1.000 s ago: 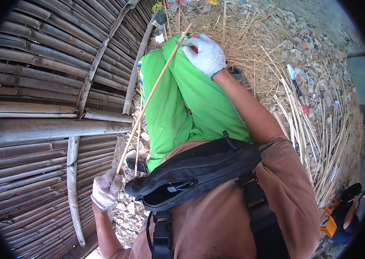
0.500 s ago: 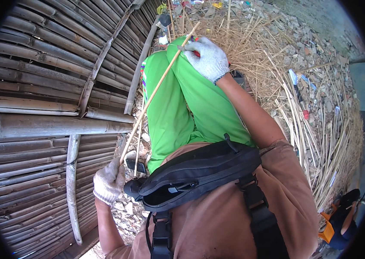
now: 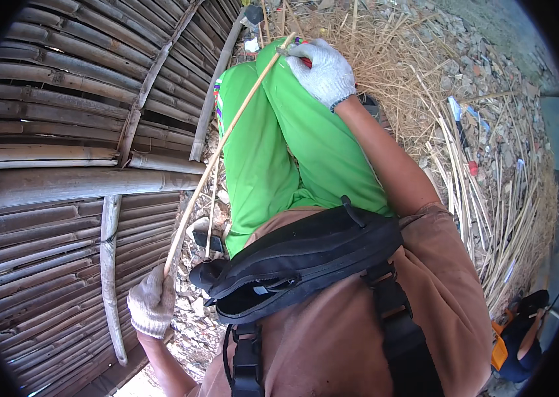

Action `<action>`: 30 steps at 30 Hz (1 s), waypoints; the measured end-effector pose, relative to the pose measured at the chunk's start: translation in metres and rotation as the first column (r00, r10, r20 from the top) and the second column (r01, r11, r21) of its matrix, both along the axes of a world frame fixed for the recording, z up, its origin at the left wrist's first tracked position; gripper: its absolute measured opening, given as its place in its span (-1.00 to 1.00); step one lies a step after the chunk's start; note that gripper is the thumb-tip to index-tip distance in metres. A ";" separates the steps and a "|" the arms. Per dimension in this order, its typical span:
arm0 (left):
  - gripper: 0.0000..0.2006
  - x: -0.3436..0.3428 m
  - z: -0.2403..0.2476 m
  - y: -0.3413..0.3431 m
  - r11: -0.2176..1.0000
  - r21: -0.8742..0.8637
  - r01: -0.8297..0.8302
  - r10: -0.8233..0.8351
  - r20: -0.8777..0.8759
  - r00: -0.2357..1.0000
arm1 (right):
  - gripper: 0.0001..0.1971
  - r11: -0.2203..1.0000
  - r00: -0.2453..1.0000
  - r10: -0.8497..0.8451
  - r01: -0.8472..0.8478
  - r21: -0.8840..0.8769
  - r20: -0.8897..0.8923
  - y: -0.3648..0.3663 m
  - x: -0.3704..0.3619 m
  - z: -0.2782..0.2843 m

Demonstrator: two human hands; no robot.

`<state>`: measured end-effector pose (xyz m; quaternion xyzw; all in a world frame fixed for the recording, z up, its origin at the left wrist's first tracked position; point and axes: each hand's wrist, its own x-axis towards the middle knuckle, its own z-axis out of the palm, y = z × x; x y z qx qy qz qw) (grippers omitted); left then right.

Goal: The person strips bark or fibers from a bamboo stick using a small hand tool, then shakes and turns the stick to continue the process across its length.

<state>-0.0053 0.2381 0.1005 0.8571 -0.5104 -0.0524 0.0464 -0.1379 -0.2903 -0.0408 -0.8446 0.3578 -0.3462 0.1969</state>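
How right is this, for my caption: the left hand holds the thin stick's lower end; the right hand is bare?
One slip: the head view shows the right hand gloved, not bare. The left hand holds the lower end of the thin stick.

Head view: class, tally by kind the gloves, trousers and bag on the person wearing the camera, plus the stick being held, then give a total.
White gloves: 2
Green trousers: 1 pair
Black bag: 1
Held stick: 1
Total: 5
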 end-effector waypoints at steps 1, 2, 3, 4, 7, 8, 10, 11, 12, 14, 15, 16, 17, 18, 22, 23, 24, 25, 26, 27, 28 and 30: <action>-0.78 0.000 -0.006 -0.007 0.999 0.028 0.020 -0.021 0.028 0.999 | -0.76 1.000 1.000 0.024 -0.024 -0.009 0.014 0.000 -0.002 -0.001; -0.79 0.000 -0.016 -0.017 0.997 -0.056 0.055 -0.053 0.026 0.998 | -0.76 0.999 0.999 0.044 -0.043 -0.022 0.029 -0.001 -0.005 -0.001; -0.78 -0.002 -0.020 -0.029 0.993 -0.079 0.092 -0.088 0.054 0.995 | -0.76 0.999 0.999 0.038 -0.037 -0.029 0.036 0.002 -0.004 0.000; -0.76 0.000 -0.028 -0.038 0.990 -0.091 0.109 -0.105 0.051 0.993 | -0.77 0.998 0.999 0.034 -0.032 -0.046 0.030 0.006 -0.001 0.001; -0.71 0.007 -0.045 -0.072 0.986 -0.092 0.138 -0.136 0.030 0.990 | -0.79 0.996 0.999 0.021 -0.017 -0.083 0.038 0.006 -0.001 0.003; -0.72 0.007 -0.049 -0.088 0.980 -0.122 0.159 -0.154 0.046 0.987 | -0.80 0.997 0.999 0.018 -0.016 -0.077 0.030 0.005 -0.001 0.002; -0.77 0.008 -0.059 -0.115 0.964 -0.183 0.192 -0.179 0.085 0.980 | -0.81 0.998 0.999 0.035 -0.035 -0.057 0.006 0.007 0.000 0.005; -0.78 0.007 -0.059 -0.126 0.986 -0.107 0.126 -0.122 0.039 0.992 | -0.81 0.998 1.000 0.026 -0.025 -0.062 0.014 0.007 -0.002 0.006; -0.78 0.004 -0.059 -0.135 0.983 -0.135 0.125 -0.120 0.047 0.992 | -0.81 0.998 0.999 0.036 -0.034 -0.061 0.030 0.007 -0.001 0.003; -0.76 0.004 -0.061 -0.144 0.968 -0.189 0.164 -0.157 0.049 0.986 | -0.80 0.998 0.996 0.036 -0.031 -0.061 0.077 0.007 0.000 0.001; -0.76 0.005 -0.060 -0.145 0.967 -0.191 0.167 -0.160 0.050 0.986 | -0.80 0.998 0.996 0.033 -0.028 -0.063 0.078 0.005 0.000 0.001; -0.75 0.006 -0.060 -0.143 0.967 -0.180 0.178 -0.167 0.074 0.983 | -0.80 0.998 0.996 0.025 -0.020 -0.067 0.085 0.004 0.001 0.000; -0.74 0.005 -0.059 -0.142 0.968 -0.163 0.189 -0.175 0.094 0.980 | -0.80 0.998 0.996 0.018 -0.012 -0.065 0.089 0.005 0.000 -0.002; -0.73 0.003 -0.056 -0.141 0.977 -0.138 0.165 -0.154 0.082 0.985 | -0.80 0.998 0.996 0.020 -0.015 -0.060 0.087 0.004 0.000 -0.003; -0.72 0.000 -0.046 -0.121 0.962 -0.163 0.217 -0.198 0.123 0.972 | -0.81 0.999 0.998 0.018 -0.016 -0.029 0.063 0.004 0.001 -0.001; -0.72 -0.001 -0.045 -0.115 0.964 -0.160 0.213 -0.196 0.116 0.974 | -0.80 0.999 0.997 0.028 -0.025 -0.039 0.067 0.005 0.000 -0.001; -0.72 -0.002 -0.043 -0.111 0.977 -0.104 0.188 -0.174 0.131 0.976 | -0.80 0.999 0.998 0.030 -0.028 -0.035 0.061 0.006 -0.001 -0.002; -0.72 -0.003 -0.040 -0.106 0.986 -0.048 0.162 -0.154 0.147 0.977 | -0.81 0.999 0.998 0.025 -0.022 -0.042 0.059 0.007 -0.002 -0.002; -0.70 -0.006 -0.038 -0.100 0.994 -0.059 0.095 -0.089 0.097 0.991 | -0.81 0.999 0.998 0.022 -0.018 -0.051 0.061 0.007 -0.001 -0.002; -0.70 -0.007 -0.034 -0.094 0.994 -0.057 0.092 -0.086 0.094 0.992 | -0.81 0.999 0.998 0.024 -0.022 -0.048 0.058 0.008 -0.001 -0.001; -0.70 -0.008 -0.030 -0.089 0.995 -0.052 0.090 -0.085 0.092 0.992 | -0.81 0.999 0.999 0.017 -0.015 -0.039 0.041 0.008 0.000 0.000; -0.70 -0.010 -0.023 -0.079 0.998 0.003 0.063 -0.063 0.110 0.992 | -0.80 0.999 1.000 0.008 -0.008 -0.032 0.026 0.007 0.001 0.000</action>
